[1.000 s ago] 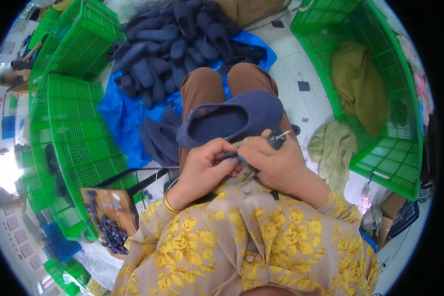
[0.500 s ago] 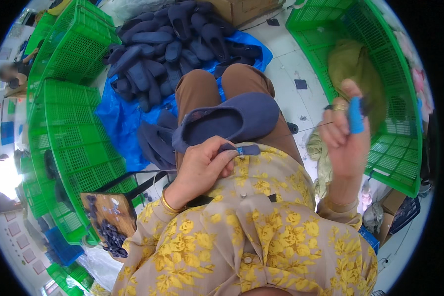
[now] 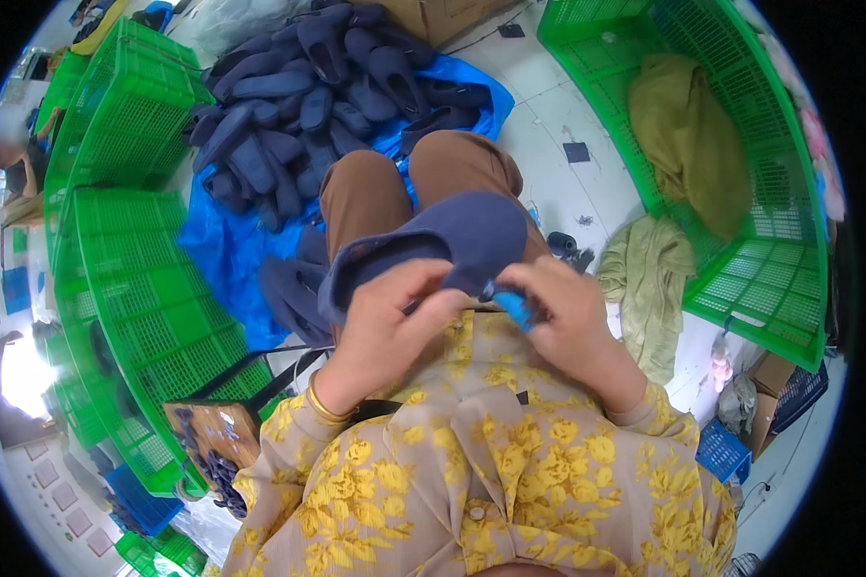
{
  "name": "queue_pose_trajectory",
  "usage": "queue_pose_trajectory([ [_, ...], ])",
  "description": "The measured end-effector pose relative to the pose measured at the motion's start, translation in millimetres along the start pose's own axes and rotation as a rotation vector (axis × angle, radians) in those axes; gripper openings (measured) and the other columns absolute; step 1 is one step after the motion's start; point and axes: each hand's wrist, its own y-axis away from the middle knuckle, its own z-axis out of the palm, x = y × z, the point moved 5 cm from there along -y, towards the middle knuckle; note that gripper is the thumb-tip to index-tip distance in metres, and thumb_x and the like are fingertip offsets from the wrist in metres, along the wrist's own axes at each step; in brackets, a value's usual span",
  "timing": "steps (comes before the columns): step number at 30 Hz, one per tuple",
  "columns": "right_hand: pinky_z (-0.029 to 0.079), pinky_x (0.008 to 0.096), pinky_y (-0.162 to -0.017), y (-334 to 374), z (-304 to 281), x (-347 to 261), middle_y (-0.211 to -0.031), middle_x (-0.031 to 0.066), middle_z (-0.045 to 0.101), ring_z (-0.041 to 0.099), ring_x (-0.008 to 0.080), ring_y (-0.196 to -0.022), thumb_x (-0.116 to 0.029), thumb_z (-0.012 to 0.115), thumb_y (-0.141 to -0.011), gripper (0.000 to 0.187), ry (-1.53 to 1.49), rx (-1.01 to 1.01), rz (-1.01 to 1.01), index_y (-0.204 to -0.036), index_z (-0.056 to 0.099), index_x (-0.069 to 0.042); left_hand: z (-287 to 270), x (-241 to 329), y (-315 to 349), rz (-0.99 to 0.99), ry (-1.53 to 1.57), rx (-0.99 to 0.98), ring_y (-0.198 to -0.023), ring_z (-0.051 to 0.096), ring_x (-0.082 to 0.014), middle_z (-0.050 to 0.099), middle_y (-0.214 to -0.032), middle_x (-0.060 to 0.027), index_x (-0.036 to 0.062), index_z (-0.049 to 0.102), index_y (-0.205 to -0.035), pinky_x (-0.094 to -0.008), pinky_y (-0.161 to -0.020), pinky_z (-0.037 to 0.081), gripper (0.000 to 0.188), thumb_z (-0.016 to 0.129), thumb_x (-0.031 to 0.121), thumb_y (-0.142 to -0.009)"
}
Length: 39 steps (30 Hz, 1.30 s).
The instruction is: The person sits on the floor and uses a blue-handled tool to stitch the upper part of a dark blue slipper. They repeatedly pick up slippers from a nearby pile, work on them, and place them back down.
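Around us stand tall green plastic lattice crates (image 3: 115,288) on the left and another green crate (image 3: 770,240) on the right holding an olive cloth (image 3: 688,144), all within arm's reach of the seat, which seems the reason for their ring-like placing. Ahead, a blue plastic sheet (image 3: 221,260) covers the pale floor and carries a heap of dark navy felt slippers (image 3: 298,106), probably kept on it so they stay off the tiles. A second olive rag (image 3: 649,279) lies crumpled on the floor beside the right crate. On our lap, across the brown trousers (image 3: 375,192), rests one navy felt slipper (image 3: 452,236), propped on the knees so that its rim faces us and sits close to the eyes. Our left hand (image 3: 385,327) is closed on the near edge of the slipper, pinching the felt to hold it steady. Our right hand (image 3: 573,322) is curled shut around a small bright blue tool (image 3: 512,306), its tip touching the slipper's rim just beside the left fingers. Half a second ago the right hand was lifted high and out to the right, well apart from the slipper, with the blue tool held up; now we have brought it back down against the rim, while the left hand keeps its pinch.
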Motion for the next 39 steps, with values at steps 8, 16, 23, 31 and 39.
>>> queue_pose_trajectory([
  [8,0.047,0.0219,-0.072,-9.8,31.9,45.7,-0.088,0.0009,0.068,0.057,0.0049,-0.078,-0.011,0.068,-0.09,0.017,-0.695,0.063,0.666,-0.099,0.07,0.003,13.5,-52.6,-21.3,-0.512,0.822,0.08,-0.097,0.061,-0.017,0.065,-0.104,-0.0086,-0.0031,0.063,-0.11,-0.0291,-0.09,0.049,0.023,0.055,0.014,-0.098],
  [16,0.045,0.022,-0.07,-4.5,45.2,59.4,-0.085,-0.0012,0.067,0.055,0.0044,-0.076,-0.012,0.067,-0.09,0.017,-0.714,0.012,0.761,-0.099,0.07,0.001,26.1,-62.6,-12.8,-0.537,0.945,0.179,-0.09,0.061,-0.0161,0.065,-0.096,-0.0064,0.0004,0.064,-0.099,-0.0294,-0.086,0.049,0.011,0.061,0.009,-0.093],
  [23,0.043,0.0215,-0.064,-1.6,50.7,59.1,-0.081,-0.003,0.064,0.051,0.0034,-0.072,-0.013,0.068,-0.089,0.016,-0.702,0.078,0.735,-0.098,0.07,0.0,29.7,-55.5,-14.4,-0.547,0.886,0.196,-0.087,0.061,-0.0137,0.065,-0.092,-0.0045,0.0024,0.064,-0.095,-0.0281,-0.084,0.048,0.01,0.065,0.012,-0.091],
  [31,0.042,0.0221,-0.062,-4.1,51.2,56.3,-0.078,-0.0027,0.065,0.051,0.0031,-0.07,-0.012,0.069,-0.088,0.015,-0.648,0.094,0.725,-0.095,0.07,0.001,25.8,-42.9,-13.4,-0.589,0.69,0.319,-0.082,0.059,-0.0094,0.064,-0.087,-0.0019,0.0017,0.064,-0.093,-0.0238,-0.077,0.047,0.02,0.069,0.021,-0.092],
  [39,0.039,0.0234,-0.056,-5.4,50.6,56.2,-0.071,-0.0038,0.061,0.046,0.0024,-0.064,-0.011,0.069,-0.087,0.014,-0.579,0.088,0.708,-0.093,0.071,0.001,32.6,-40.0,-20.5,-0.436,0.386,0.276,-0.073,0.054,-0.0025,0.064,-0.081,0.0022,-0.0005,0.067,-0.095,-0.0181,-0.067,0.043,0.012,0.067,0.011,-0.092],
])
